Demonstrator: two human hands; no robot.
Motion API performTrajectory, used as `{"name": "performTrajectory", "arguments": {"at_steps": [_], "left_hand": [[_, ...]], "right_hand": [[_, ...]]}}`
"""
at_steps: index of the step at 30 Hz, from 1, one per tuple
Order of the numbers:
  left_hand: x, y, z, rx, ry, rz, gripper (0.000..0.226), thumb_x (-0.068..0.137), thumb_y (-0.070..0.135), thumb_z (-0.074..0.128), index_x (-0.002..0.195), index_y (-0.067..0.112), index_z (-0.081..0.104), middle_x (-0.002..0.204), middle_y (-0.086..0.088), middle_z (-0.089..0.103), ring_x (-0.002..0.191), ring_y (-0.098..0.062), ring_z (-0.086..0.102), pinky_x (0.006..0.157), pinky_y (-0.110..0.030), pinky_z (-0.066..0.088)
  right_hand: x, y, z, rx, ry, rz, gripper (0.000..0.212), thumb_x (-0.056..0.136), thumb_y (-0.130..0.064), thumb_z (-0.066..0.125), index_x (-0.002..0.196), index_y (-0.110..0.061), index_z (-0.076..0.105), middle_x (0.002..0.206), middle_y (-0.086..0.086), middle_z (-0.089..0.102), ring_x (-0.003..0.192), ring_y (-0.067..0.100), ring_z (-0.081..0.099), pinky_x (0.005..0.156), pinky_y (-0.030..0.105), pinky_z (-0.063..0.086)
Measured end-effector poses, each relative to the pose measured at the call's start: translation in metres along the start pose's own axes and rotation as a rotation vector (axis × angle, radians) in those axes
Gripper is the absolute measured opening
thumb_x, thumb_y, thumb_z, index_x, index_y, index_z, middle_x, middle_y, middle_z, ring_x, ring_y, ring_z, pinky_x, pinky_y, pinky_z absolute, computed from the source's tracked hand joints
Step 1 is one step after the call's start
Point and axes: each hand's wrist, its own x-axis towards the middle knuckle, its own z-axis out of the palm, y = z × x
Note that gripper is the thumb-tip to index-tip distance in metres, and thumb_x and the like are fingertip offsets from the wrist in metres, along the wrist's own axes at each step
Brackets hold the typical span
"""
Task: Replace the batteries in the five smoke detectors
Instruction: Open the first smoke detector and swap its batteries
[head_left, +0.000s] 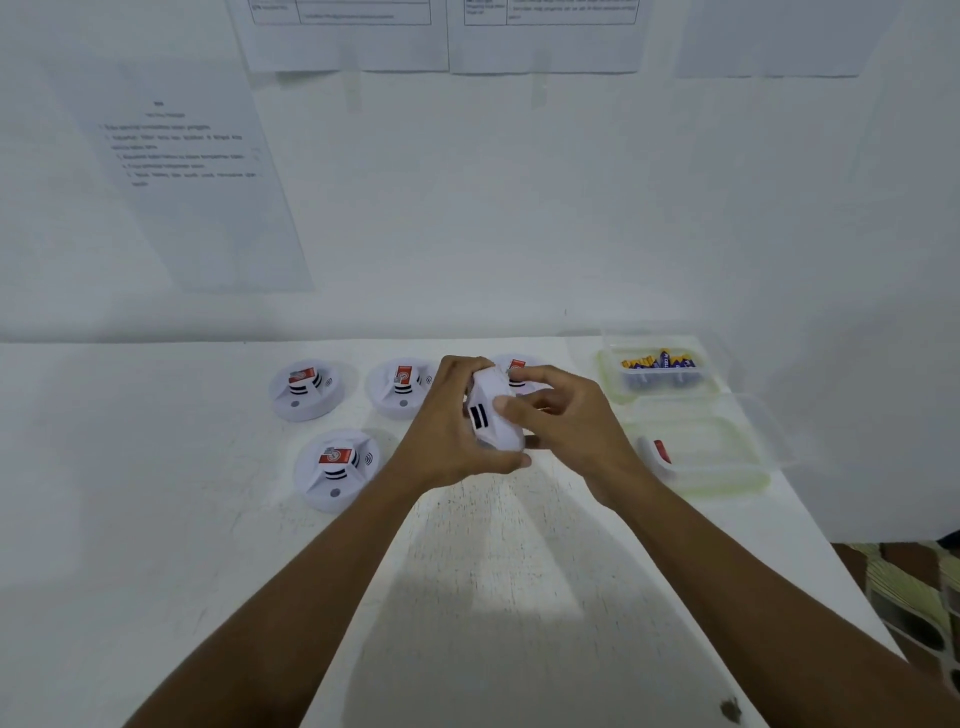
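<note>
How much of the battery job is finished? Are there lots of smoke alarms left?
Nothing looks clearly finished. The left hand and right hand grip one smoke detector. Four wait on the table: back-left detector, middle detector, front detector, and a half-hidden detector behind the hands. Batteries sit in the clear tray.

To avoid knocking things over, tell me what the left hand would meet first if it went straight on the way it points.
The left hand grips a smoke detector, pointing forward and right. Straight on, it would probably first meet the rear right detector just behind it; depth is unclear.
</note>
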Motion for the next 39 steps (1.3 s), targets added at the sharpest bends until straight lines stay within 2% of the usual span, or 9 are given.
{"name": "performTrajectory", "arguments": {"at_steps": [5,8,11,14,18,21,27,32,39], "left_hand": [[-0.008,0.006,-0.002,-0.127,-0.030,-0.117,0.074,0.063,0.034,0.089,0.122,0.030,0.043,0.111,0.015,0.055,0.101,-0.002,0.058,0.070,-0.018,0.054],[-0.010,0.003,-0.012,-0.284,-0.098,-0.186,0.051,0.081,0.035,0.075,0.125,0.030,0.049,0.117,0.014,0.060,0.106,-0.008,0.060,0.080,-0.024,0.057],[-0.013,0.003,-0.017,-0.387,-0.138,-0.249,0.052,0.083,0.033,0.072,0.129,0.038,0.048,0.123,0.007,0.060,0.109,-0.014,0.062,0.086,-0.036,0.058],[-0.016,0.008,-0.012,-0.487,-0.093,-0.271,0.052,0.085,0.028,0.072,0.130,0.038,0.049,0.121,0.004,0.062,0.108,-0.015,0.063,0.078,-0.038,0.059],[-0.024,0.007,0.001,-0.531,0.071,-0.283,0.043,0.089,0.028,0.067,0.128,0.035,0.052,0.122,0.011,0.060,0.111,-0.014,0.063,0.076,-0.042,0.060],[-0.034,0.001,0.008,-0.587,0.030,-0.300,0.037,0.094,0.022,0.060,0.130,0.028,0.051,0.121,0.007,0.064,0.109,-0.019,0.065,0.079,-0.042,0.059],[-0.045,-0.016,0.016,-0.503,0.007,-0.272,0.037,0.092,0.018,0.065,0.127,0.021,0.055,0.124,-0.003,0.062,0.110,-0.027,0.064,0.081,-0.048,0.059],[-0.050,-0.032,0.029,-0.414,0.025,-0.250,0.040,0.090,0.022,0.068,0.127,0.023,0.056,0.125,-0.003,0.061,0.110,-0.027,0.063,0.082,-0.050,0.059],[-0.054,-0.043,0.039,-0.295,0.089,-0.190,0.051,0.084,0.039,0.067,0.130,0.019,0.057,0.126,0.001,0.064,0.114,-0.019,0.062,0.093,-0.046,0.054]], "right_hand": [[0.004,0.000,-0.005,0.046,0.007,0.035,0.027,0.083,-0.018,0.074,0.108,-0.026,0.067,0.092,0.009,0.076,0.085,0.023,0.074,0.072,0.045,0.063],[0.006,0.000,-0.012,0.098,0.012,0.072,0.016,0.092,-0.019,0.065,0.108,-0.023,0.065,0.102,0.014,0.072,0.082,0.020,0.070,0.067,0.037,0.062],[0.007,0.004,-0.015,0.133,-0.008,0.107,0.018,0.098,-0.024,0.058,0.115,-0.021,0.059,0.108,0.010,0.071,0.082,0.020,0.069,0.068,0.034,0.060],[0.002,0.011,-0.015,0.233,-0.035,0.102,0.019,0.100,-0.025,0.055,0.119,-0.024,0.058,0.112,0.008,0.072,0.090,0.026,0.071,0.072,0.037,0.060],[-0.013,0.027,-0.014,0.256,-0.085,0.011,0.027,0.092,-0.015,0.067,0.117,-0.025,0.063,0.114,0.007,0.070,0.095,0.029,0.072,0.077,0.044,0.061],[-0.019,0.044,-0.008,0.131,-0.071,-0.045,0.037,0.085,-0.011,0.076,0.117,-0.025,0.065,0.117,-0.002,0.068,0.091,0.026,0.073,0.075,0.045,0.062],[-0.020,0.075,-0.003,-0.152,0.039,-0.192,0.057,0.073,-0.019,0.086,0.123,-0.024,0.061,0.123,-0.002,0.062,0.104,0.019,0.067,0.079,0.036,0.062],[-0.022,0.093,0.001,-0.230,0.097,-0.231,0.060,0.068,-0.020,0.088,0.120,-0.028,0.059,0.116,-0.001,0.062,0.094,0.017,0.068,0.071,0.025,0.060],[-0.020,0.107,-0.002,-0.218,0.062,-0.280,0.062,0.068,-0.034,0.084,0.123,-0.025,0.058,0.119,-0.001,0.065,0.105,0.016,0.066,0.080,0.035,0.061]]}}
